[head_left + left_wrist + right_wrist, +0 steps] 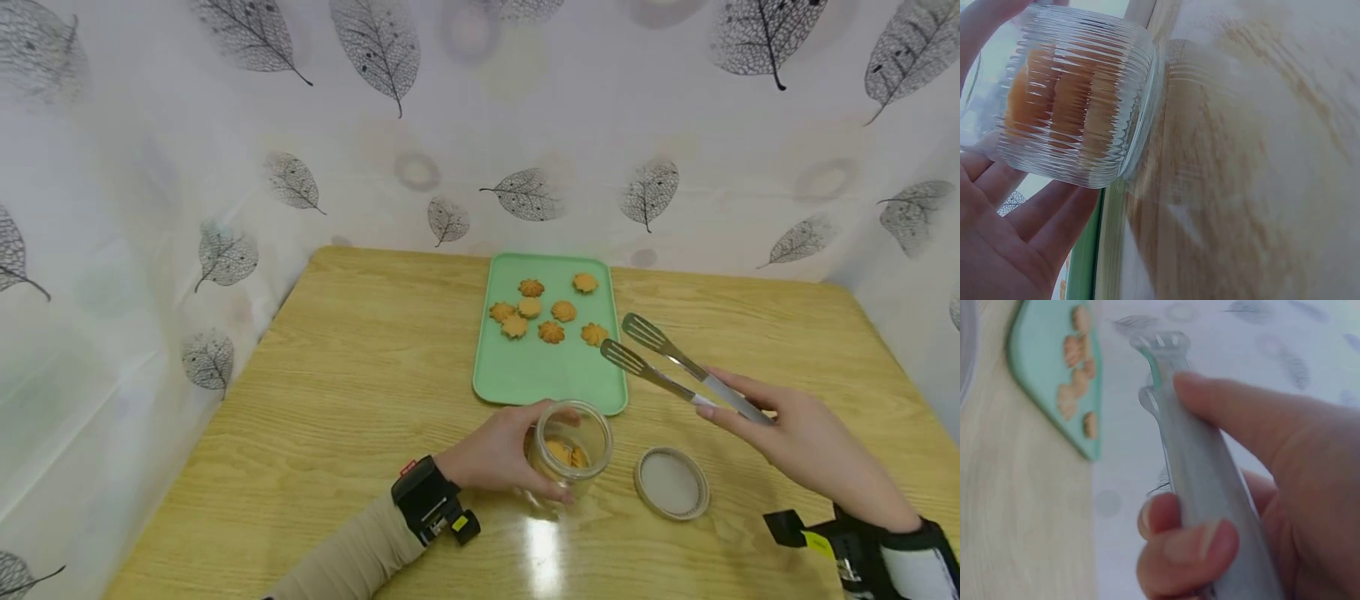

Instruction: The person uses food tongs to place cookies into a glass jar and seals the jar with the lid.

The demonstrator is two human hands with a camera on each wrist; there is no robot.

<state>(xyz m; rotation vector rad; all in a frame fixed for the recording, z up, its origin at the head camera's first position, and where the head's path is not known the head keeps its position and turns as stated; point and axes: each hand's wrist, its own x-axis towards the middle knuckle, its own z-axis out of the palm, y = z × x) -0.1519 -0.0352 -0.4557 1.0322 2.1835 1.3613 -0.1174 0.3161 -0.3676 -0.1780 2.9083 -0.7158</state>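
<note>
My left hand (498, 450) grips a clear glass jar (592, 442) from its left side, thumb and fingers curled round it. Cookies (1069, 103) lie inside, seen through the ribbed wall in the left wrist view. In my right hand (806, 433) is a pair of metal tongs (675, 367), held between thumb and fingers with their slotted ends spread apart and nothing between them. Those ends point at the right edge of a green tray (510, 379), close to a flower-shaped cookie (594, 334). Several more cookies (551, 332) are spread over the tray's far half.
A round lid (671, 483) lies on the wooden table (360, 358), right of the jar. Behind the table hangs a pale cloth (360, 192) with a leaf print, which also runs along the left side.
</note>
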